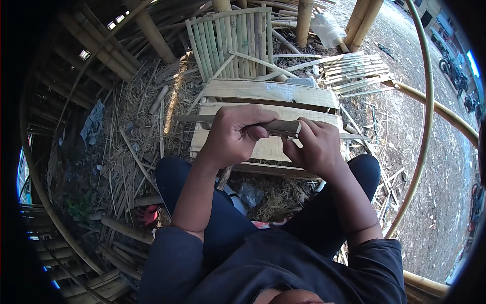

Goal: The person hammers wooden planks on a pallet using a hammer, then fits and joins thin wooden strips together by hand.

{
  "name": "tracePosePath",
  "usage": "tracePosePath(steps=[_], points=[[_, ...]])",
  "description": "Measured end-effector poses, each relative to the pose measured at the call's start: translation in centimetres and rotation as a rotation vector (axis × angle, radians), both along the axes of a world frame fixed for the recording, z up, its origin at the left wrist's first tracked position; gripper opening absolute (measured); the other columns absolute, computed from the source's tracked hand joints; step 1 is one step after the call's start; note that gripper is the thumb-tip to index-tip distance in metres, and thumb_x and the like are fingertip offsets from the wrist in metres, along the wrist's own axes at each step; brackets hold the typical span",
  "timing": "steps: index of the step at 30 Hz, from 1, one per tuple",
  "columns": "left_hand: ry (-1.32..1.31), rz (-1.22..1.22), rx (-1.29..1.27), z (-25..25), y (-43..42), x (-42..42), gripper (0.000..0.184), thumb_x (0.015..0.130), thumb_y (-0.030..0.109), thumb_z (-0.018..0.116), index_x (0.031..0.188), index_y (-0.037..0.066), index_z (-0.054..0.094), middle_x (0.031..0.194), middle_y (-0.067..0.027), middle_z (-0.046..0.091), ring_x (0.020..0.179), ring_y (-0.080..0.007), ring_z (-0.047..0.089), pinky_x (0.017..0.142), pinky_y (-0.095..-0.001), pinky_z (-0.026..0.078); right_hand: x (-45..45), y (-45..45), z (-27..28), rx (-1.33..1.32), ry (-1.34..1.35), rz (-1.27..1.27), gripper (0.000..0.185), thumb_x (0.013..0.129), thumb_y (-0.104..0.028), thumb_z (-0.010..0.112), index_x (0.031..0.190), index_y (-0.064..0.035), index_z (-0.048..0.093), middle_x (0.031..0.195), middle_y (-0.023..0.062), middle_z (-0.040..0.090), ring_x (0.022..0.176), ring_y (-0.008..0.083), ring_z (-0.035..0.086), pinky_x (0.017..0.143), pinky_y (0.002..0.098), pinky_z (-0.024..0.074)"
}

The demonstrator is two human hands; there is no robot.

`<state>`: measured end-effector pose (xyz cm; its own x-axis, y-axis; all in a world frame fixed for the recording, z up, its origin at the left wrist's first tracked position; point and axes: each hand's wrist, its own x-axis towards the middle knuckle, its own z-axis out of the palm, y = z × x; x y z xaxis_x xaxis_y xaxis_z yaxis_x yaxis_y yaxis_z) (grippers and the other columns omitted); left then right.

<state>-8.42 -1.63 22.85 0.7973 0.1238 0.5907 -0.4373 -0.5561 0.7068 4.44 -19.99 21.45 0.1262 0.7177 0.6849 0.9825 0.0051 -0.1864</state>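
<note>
Above a slatted wooden bench (230,91), my two hands are raised side by side. My left hand (234,136) is closed around a long, thin strip that looks like bamboo (195,118), its end sticking out to the left. My right hand (316,143) is closed on the same line, where a narrow end sticks out to the right. Between the hands shows a thicker brown piece (277,125), like a handle; whether it is a separate tool I cannot tell. My fingers hide much of what they hold.
A bamboo slat panel (233,43) leans behind the bench. Another slatted frame (357,71) lies at the right. Straw and bamboo offcuts (134,109) litter the ground. A curved bamboo pole (428,101) runs down the right side, and a plastic container (328,29) is at the back.
</note>
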Motion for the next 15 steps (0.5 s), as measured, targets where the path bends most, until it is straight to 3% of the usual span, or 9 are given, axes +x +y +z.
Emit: tracePosePath(steps=[4, 12, 15], points=[[-0.121, 0.131, 0.134, 0.3, -0.6, 0.1, 0.030, 0.074, -0.010, 0.069, 0.100, 0.001, 0.075, 0.078, -0.0118, 0.071, 0.068, -0.0281, 0.069, 0.062, -0.0345, 0.053, 0.1, 0.2, -0.3, 0.028, -0.013, -0.027, 0.030, 0.079, -0.020, 0.078, 0.085, -0.0062, 0.053, 0.076, 0.0073, 0.058, 0.058, 0.0269, 0.063, 0.050, 0.0393, 0.0483], [-0.335, 0.287, 0.499, -0.6, -1.0, 0.7, 0.028, 0.076, 0.004, 0.071, 0.104, 0.004, 0.071, 0.077, -0.0094, 0.067, 0.065, -0.0257, 0.066, 0.054, -0.0363, 0.051, -1.2, -0.2, 0.3, -0.019, 0.199, -0.004, 0.026, 0.082, -0.020, 0.074, 0.097, -0.0037, 0.060, 0.076, 0.0101, 0.062, 0.055, 0.0310, 0.064, 0.048, 0.0413, 0.0478], [-0.392, 0.295, 0.535, -1.3, -0.9, 0.7, 0.027, 0.078, 0.007, 0.072, 0.104, 0.003, 0.069, 0.075, -0.0077, 0.066, 0.063, -0.0258, 0.066, 0.053, -0.0377, 0.051, -1.3, -0.5, 0.2, -0.046, 0.150, 0.064, 0.024, 0.084, -0.019, 0.072, 0.099, -0.0050, 0.061, 0.073, 0.0103, 0.063, 0.055, 0.0316, 0.064, 0.048, 0.0421, 0.0478]])
